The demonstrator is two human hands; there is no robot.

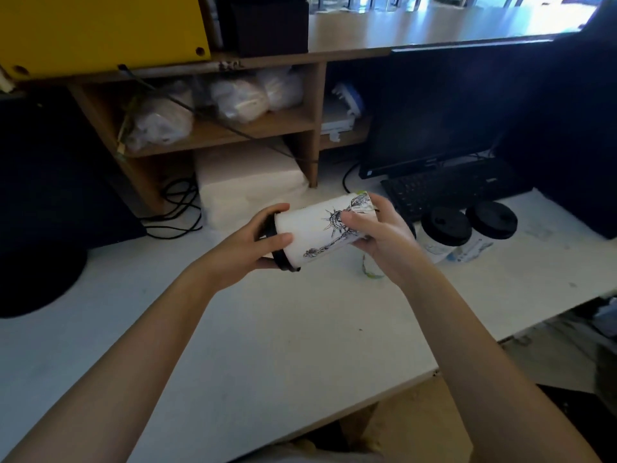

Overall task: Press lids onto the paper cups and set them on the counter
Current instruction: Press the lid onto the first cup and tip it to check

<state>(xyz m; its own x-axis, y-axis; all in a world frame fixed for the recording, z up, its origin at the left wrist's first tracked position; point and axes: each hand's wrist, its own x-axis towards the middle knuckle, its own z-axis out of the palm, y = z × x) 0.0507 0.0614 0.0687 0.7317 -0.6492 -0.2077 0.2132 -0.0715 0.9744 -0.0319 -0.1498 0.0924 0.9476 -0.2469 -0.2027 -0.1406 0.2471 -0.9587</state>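
Observation:
A white paper cup [312,230] with a black line drawing lies on its side in the air above the white counter [283,329]. Its black lid [278,250] is on the left end. My left hand [253,243] grips the lid end, fingers curled over the rim. My right hand [377,230] grips the cup's base end. Two lidded cups [444,233] [489,225] stand on the counter to the right, in front of the keyboard. Under my right hand part of another cup [370,270] shows on the counter.
A black keyboard [450,188] and a dark monitor [444,111] stand at the back right. A wooden shelf unit [233,128] holds plastic bags behind. A white paper stack [247,182] and black cables [177,208] lie at the back. The counter's front edge runs diagonally at lower right.

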